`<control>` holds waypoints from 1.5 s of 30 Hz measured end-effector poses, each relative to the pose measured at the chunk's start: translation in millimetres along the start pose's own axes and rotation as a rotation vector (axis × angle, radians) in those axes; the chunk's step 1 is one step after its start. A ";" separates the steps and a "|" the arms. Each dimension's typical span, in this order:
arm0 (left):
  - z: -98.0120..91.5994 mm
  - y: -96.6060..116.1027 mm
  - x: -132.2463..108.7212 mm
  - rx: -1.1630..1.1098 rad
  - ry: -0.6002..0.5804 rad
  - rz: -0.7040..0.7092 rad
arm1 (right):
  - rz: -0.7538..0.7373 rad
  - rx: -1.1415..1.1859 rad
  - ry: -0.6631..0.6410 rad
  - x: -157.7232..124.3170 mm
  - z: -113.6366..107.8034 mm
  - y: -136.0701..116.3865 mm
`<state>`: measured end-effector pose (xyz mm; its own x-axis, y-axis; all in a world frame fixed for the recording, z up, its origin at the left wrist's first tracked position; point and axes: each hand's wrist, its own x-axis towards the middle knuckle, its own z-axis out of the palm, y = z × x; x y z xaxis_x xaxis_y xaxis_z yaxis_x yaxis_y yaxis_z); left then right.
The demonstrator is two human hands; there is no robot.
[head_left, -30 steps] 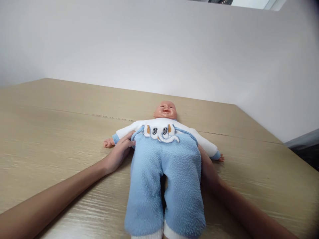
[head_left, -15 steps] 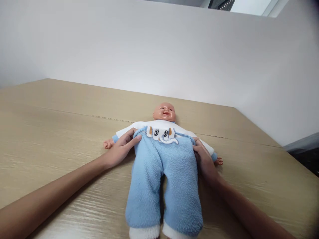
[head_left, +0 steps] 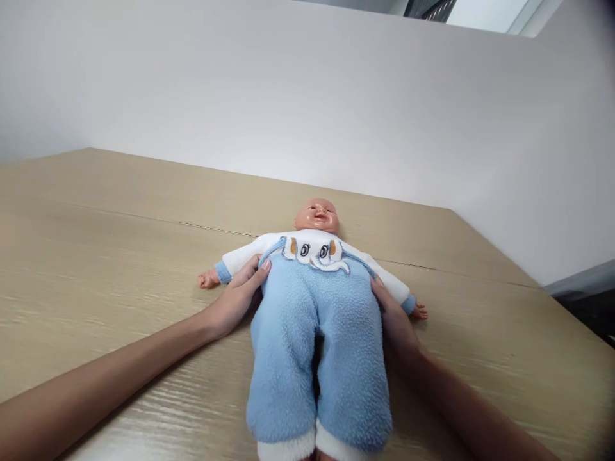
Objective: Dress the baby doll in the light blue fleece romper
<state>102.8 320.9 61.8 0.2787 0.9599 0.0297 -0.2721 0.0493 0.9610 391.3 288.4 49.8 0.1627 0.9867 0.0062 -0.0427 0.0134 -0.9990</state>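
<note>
A baby doll (head_left: 317, 215) lies on its back with its head away from me and both arms spread. It wears a white long-sleeved top (head_left: 250, 253) with blue cuffs. Over that are fleecy light blue overalls (head_left: 288, 333) with white leg cuffs and an elephant patch on the bib. My left hand (head_left: 243, 288) pinches the overalls' edge at the doll's side, thumb on top. On the opposite side, my right hand (head_left: 394, 317) grips the other edge, its fingertips partly hidden behind the fabric.
The doll rests on a wood-grain table (head_left: 120, 256) with a seam running across it. A plain pale wall (head_left: 288, 96) rises behind the table. Past the right edge is a dark object (head_left: 589, 307), only partly in view.
The elephant patch has shifted slightly up and right, closer to the doll's chin. The trouser legs have come nearer each other. Both hands keep their hold at the sides.
</note>
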 end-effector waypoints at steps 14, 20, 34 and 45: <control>-12.3 0.4 31.4 0.029 -0.091 0.074 | 0.051 0.114 -0.051 9.3 1.4 -2.5; -20.7 6.3 27.9 0.136 -0.048 0.078 | 0.044 0.249 -0.088 0.8 -1.2 -12.5; -18.5 4.2 19.8 0.527 0.166 0.411 | -0.022 -0.238 -0.274 52.8 -1.8 -79.2; -17.2 3.0 18.7 0.671 0.247 0.645 | -0.650 -1.026 -0.618 104.7 124.8 -109.1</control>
<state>91.3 343.7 60.6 0.0370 0.7818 0.6224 0.2993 -0.6029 0.7396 290.0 410.5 165.0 -0.6028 0.7634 0.2319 0.6613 0.6407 -0.3901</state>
